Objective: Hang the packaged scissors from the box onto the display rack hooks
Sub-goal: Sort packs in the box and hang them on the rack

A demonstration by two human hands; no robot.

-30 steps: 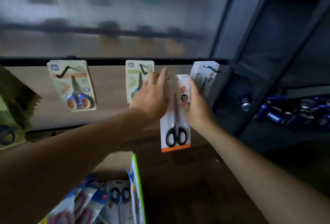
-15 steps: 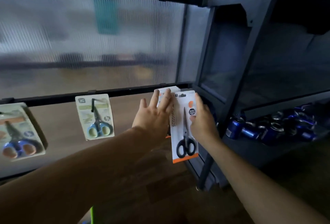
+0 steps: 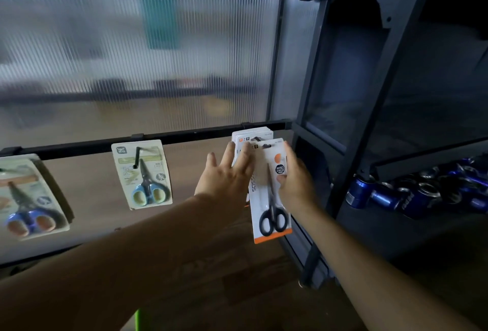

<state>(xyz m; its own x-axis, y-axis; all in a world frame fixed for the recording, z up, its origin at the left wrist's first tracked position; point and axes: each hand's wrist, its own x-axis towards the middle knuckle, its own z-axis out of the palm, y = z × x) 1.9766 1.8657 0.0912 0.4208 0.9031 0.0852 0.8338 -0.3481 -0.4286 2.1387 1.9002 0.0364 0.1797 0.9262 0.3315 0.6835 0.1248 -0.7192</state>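
One pack is in play: the black-handled scissors pack (image 3: pixel 269 198). Your right hand (image 3: pixel 297 181) pinches it at the right edge, thumb on the front, other fingers behind the card. Its long axis is near upright, handles down, orange strip at the bottom, hang hole at the top, with the top tipped slightly left. That top end sits right in front of the stack of hung packs (image 3: pixel 250 134) on the right-most hook (image 3: pixel 257 140) of the lower rail (image 3: pixel 184 137). Your left hand (image 3: pixel 224 174) is flat, fingers straight. Its tips rest on the stack just left of the held pack and grip nothing. What matters is hole to hook tip. The tip lies just above and left of your right thumb, on the far side of the card. Can't tell if the hole is over it yet. Likely next move: push the top end away from you along the hook. The right hand is nearer, so it should do that. A blue-handled pack (image 3: pixel 142 174) hangs well to the left.
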